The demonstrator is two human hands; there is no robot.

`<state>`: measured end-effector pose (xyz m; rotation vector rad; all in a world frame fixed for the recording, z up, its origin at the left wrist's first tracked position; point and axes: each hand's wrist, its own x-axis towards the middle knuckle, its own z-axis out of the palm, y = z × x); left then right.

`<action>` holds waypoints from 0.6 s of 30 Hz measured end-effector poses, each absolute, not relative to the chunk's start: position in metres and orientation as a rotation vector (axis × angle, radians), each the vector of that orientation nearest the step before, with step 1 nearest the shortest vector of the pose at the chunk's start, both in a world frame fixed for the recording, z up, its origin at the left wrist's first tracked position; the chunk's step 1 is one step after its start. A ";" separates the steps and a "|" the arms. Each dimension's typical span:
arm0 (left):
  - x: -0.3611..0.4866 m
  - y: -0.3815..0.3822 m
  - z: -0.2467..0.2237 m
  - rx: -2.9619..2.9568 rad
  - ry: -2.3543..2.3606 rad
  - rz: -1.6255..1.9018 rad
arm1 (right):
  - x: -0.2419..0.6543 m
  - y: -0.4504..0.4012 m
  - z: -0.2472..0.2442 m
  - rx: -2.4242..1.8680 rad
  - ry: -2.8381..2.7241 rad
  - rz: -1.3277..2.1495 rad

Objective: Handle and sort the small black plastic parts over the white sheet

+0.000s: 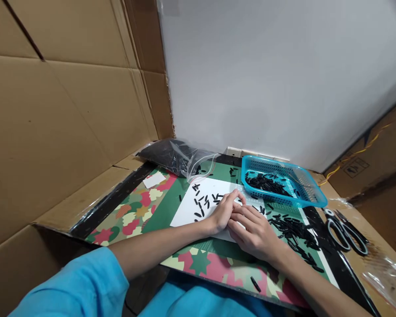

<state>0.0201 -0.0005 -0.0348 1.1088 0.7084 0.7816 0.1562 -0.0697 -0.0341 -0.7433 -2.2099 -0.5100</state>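
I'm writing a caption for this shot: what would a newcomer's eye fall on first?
Probably the bright turquoise basket, toward the wall on the right, with small black pieces inside. Next, the left hand and right hand, close together over the white sheet near the middle. The dark-filled plastic bag at the back left also stands out.

- Open air rises above the left hand (225, 212) and right hand (253, 230), up to the white wall (267, 79) behind.
- Left of the white paper (184, 215), the patterned board (128, 213) offers a low lane, hemmed by a cardboard panel (69, 119).
- Beyond the hands, a gap runs between the plastic bag (170, 155) and the turquoise basket (277, 198), whose raised rim bars the way at right.
- Loose black pieces (290, 228) crowd the surface between the right hand and the scissors (340, 230).
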 end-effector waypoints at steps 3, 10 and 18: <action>0.020 0.001 -0.035 1.177 0.724 0.761 | 0.153 -0.073 -0.035 -0.764 -2.168 -0.390; 0.019 0.006 -0.035 1.223 0.698 0.706 | 0.151 -0.073 -0.038 -0.763 -2.019 -0.171; 0.016 0.004 -0.025 1.108 0.711 0.593 | 0.172 -0.059 -0.033 -0.955 -1.503 0.473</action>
